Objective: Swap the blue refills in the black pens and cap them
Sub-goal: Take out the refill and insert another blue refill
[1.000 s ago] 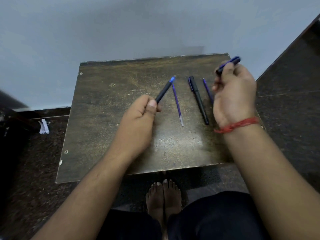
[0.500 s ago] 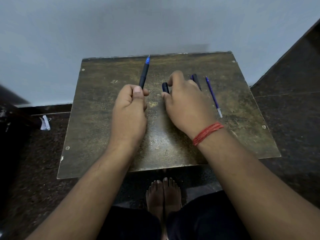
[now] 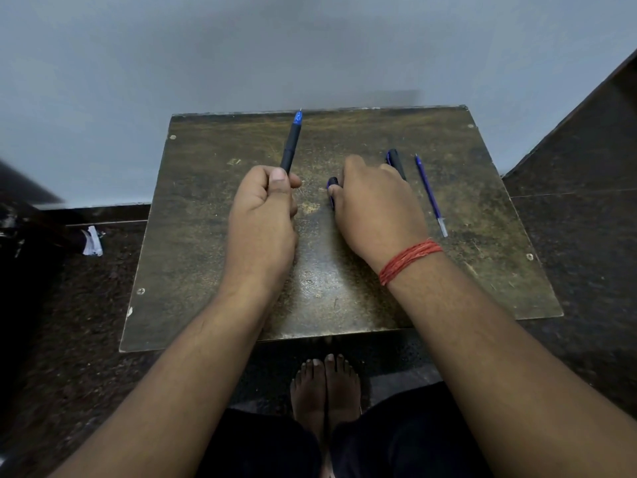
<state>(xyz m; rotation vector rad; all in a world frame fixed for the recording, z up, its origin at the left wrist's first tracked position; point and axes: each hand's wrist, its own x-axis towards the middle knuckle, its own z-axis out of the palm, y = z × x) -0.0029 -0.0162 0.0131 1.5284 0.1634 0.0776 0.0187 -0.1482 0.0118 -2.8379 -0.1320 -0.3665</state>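
Observation:
My left hand (image 3: 263, 215) is closed around a black pen (image 3: 290, 143) whose blue tip points away from me, up toward the table's far edge. My right hand (image 3: 374, 205) rests palm down on the table, its thumb and fingers on a black and blue pen cap (image 3: 333, 188) lying flat. A second black pen (image 3: 395, 163) lies just behind my right hand, mostly hidden by it. A loose blue refill (image 3: 431, 196) lies to the right of that hand, apart from it. Another refill seen earlier is hidden under my right hand.
The small worn brown table (image 3: 193, 236) stands against a pale wall. My bare feet (image 3: 325, 384) show below its front edge on the dark floor. A scrap of white paper (image 3: 92, 241) lies on the floor to the left.
My right hand came down from the upper right with the cap and now lies on the table. My left hand turned its pen from slanting right to pointing nearly straight away.

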